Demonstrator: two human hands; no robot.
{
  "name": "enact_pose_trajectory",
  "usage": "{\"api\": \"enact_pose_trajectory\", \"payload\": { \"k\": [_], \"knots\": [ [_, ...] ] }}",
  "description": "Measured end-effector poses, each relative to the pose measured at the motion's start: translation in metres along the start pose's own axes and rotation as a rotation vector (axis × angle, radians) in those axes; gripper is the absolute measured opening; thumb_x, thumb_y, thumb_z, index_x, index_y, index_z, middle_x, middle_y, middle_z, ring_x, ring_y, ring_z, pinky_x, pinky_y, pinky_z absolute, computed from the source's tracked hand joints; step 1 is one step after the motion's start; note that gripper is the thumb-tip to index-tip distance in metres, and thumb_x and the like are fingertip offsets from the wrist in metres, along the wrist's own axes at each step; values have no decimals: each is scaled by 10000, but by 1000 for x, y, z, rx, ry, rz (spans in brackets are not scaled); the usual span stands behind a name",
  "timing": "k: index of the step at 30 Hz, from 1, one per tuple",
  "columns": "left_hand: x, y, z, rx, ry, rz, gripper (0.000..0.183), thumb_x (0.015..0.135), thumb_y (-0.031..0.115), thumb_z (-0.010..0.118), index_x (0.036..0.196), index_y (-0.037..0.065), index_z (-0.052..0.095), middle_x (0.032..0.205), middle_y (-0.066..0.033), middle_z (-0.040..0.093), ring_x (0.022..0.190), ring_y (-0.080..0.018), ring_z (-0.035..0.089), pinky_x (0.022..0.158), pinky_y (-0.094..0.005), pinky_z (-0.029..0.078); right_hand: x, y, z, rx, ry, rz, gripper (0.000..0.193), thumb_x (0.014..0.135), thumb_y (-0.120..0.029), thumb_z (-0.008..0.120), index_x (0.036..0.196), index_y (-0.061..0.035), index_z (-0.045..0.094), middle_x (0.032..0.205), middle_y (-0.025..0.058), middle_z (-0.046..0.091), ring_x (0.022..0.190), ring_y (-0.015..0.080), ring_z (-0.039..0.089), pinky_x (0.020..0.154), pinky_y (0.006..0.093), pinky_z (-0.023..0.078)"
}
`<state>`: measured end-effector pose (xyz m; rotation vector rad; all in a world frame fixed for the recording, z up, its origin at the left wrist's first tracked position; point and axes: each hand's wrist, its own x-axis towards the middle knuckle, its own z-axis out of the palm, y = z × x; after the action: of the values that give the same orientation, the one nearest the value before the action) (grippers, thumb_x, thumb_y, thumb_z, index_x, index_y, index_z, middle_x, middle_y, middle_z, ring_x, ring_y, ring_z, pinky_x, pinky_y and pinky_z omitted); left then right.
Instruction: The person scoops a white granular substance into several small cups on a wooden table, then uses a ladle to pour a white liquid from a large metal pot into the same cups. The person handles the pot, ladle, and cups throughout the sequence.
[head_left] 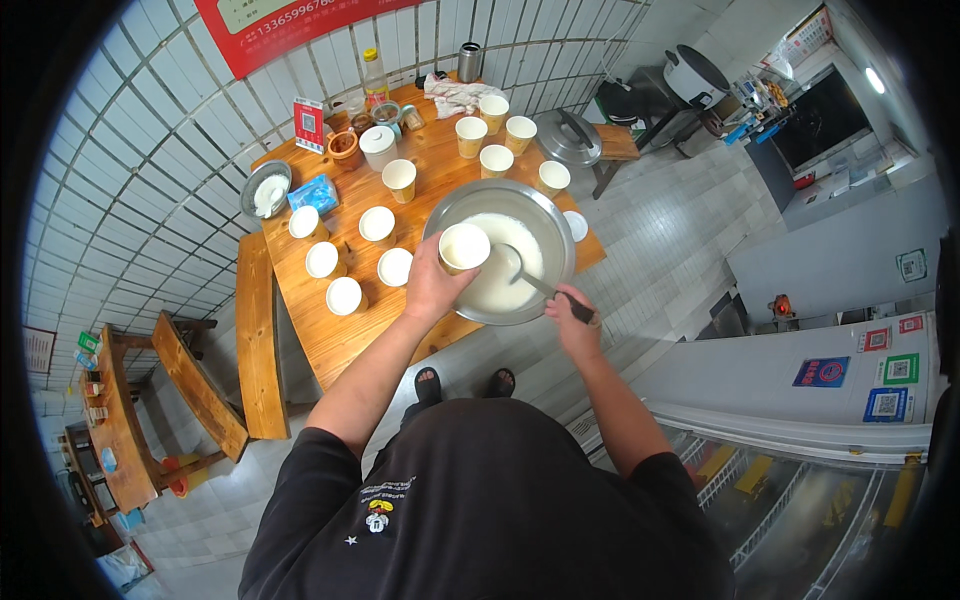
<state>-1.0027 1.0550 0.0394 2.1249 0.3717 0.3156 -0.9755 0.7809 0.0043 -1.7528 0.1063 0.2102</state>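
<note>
A paper cup (465,246) is in my left hand (434,287), held over the near-left part of a large steel basin (561,225). White milky liquid (497,293) lies in the basin. My right hand (577,322) grips the dark handle of a ladle (540,287), whose bowl rests in that liquid near the cup. Left of the basin stand several white-topped cups (344,296); whether lids or liquid make the tops white, I cannot tell. Behind the basin are more paper cups (496,161) with their mouths uncovered.
The wooden table (315,335) also bears a bowl of white stuff (268,192), a blue packet (314,194), a lidded white jar (379,147), a bottle (375,80) and a cloth (459,96). Right of it sits a large lidded pot (568,138). A bench (261,340) flanks its left side.
</note>
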Motion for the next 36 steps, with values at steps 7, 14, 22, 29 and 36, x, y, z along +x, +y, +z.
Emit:
{"api": "enact_pose_trajectory", "payload": {
  "k": [7, 14, 22, 29, 36],
  "knots": [
    [0, -1, 5, -23, -24, -15, 793, 721, 234, 901, 1377, 2, 521, 1314, -208, 570, 1252, -350, 555, 1080, -409, 461, 6, -31, -22, 256, 178, 234, 395, 992, -258, 613, 1267, 25, 599, 960, 175, 733, 759, 198, 713, 668, 301, 569],
    [2, -1, 12, -18, -21, 11, 748, 721, 242, 897, 1349, 34, 550, 1304, -213, 575, 1240, -377, 555, 1055, -439, 476, -5, -86, -41, 288, 162, 140, 365, 999, -240, 601, 1259, 15, 579, 958, 163, 738, 737, 192, 709, 649, 302, 560],
    [5, 5, 20, -30, -59, -46, 719, 738, 250, 880, 1348, 52, 554, 1296, -205, 581, 1236, -378, 554, 1059, -447, 471, -22, -160, -48, 256, 144, 21, 357, 1015, -213, 564, 1276, 30, 570, 951, 157, 732, 746, 191, 704, 675, 308, 553],
    [10, 12, 29, -33, -64, -36, 710, 749, 266, 871, 1351, 55, 558, 1312, -199, 585, 1255, -372, 549, 1059, -457, 469, -30, -174, -45, 194, 77, -34, 384, 1035, -223, 550, 1305, 50, 564, 967, 171, 728, 788, 198, 707, 704, 312, 565],
    [10, 18, 31, -69, -51, -48, 709, 745, 263, 875, 1345, 43, 568, 1307, -204, 603, 1245, -371, 563, 1064, -443, 467, -45, -168, -33, 104, 26, -107, 349, 1039, -173, 555, 1315, 40, 573, 1010, 173, 728, 849, 202, 712, 772, 317, 570]
  ]
}}
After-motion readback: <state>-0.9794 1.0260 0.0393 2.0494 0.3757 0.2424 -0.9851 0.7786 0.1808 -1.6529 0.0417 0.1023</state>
